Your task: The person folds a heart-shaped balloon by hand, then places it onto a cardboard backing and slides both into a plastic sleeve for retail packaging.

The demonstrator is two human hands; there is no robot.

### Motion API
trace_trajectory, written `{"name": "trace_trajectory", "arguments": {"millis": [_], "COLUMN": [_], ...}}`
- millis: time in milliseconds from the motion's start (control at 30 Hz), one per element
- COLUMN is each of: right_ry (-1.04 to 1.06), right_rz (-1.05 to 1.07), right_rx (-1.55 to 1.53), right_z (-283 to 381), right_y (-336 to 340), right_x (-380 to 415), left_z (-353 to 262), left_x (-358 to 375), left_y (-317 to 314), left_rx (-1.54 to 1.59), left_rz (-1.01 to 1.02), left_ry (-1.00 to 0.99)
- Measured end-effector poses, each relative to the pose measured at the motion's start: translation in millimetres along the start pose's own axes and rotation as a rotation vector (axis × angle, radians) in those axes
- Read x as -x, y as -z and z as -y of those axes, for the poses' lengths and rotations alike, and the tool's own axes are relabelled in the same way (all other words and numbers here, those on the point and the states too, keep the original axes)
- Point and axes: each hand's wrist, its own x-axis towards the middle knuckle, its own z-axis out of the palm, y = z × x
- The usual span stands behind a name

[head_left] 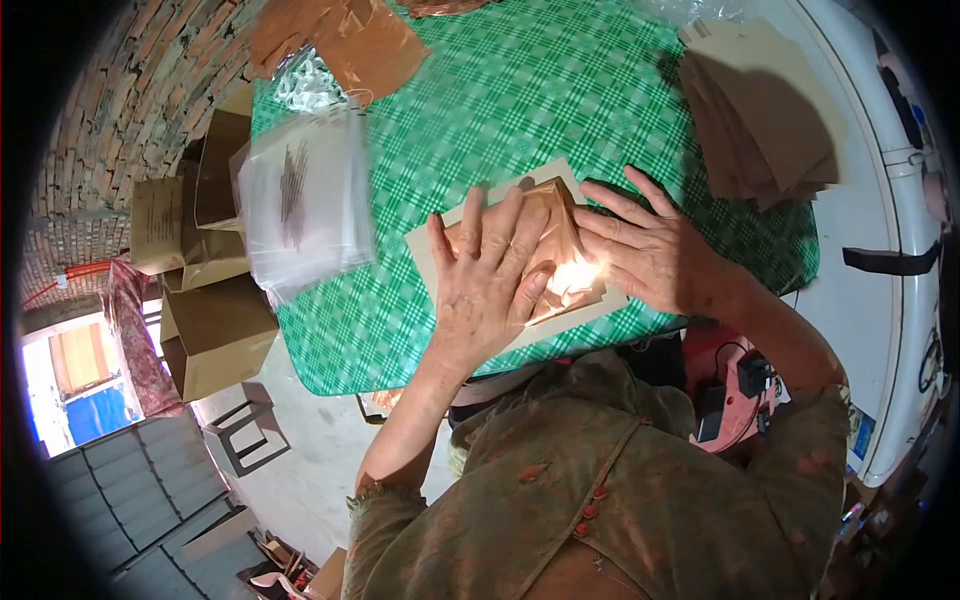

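Note:
On the green checked tablecloth lies a beige card sheet [562, 321], with a shiny brown piece of thin material [562, 235] spread over it. My left hand [487, 275] lies flat on the brown piece with its fingers spread. My right hand [650, 250] rests along the piece's right edge, its fingers stretched out and apart. Creases run through the material between the hands, and a bright glare hides part of its surface. Both palms cover some of the sheet beneath.
A stack of clear plastic bags [305, 200] lies left, by open cardboard boxes [215, 330]. Beyond it are a white tangled bundle [308, 82] and more brown pieces [375, 50]. Several card sheets [760, 110] are stacked on the table's right.

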Motion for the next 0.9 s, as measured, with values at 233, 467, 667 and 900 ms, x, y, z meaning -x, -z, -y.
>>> {"name": "trace_trajectory", "arguments": {"millis": [233, 467, 667, 900], "right_ry": [0.006, 0.007, -0.017, -0.012], "right_rz": [0.013, 0.04, 0.04, 0.036], "right_rx": [-0.017, 0.02, 0.007, 0.028], "right_z": [-3, -1, -3, -5], "right_y": [0, 0, -2, -4], "right_x": [-1, -7, -12, -15], "left_z": [-1, -1, -1, 0], "left_x": [-1, -1, -1, 0], "left_y": [-2, -2, 1, -1], "left_rx": [0.055, 0.049, 0.01, 0.008], "left_rz": [-0.034, -0.015, 0.024, 0.021], "left_ry": [-0.003, 0.005, 0.003, -0.003]}}
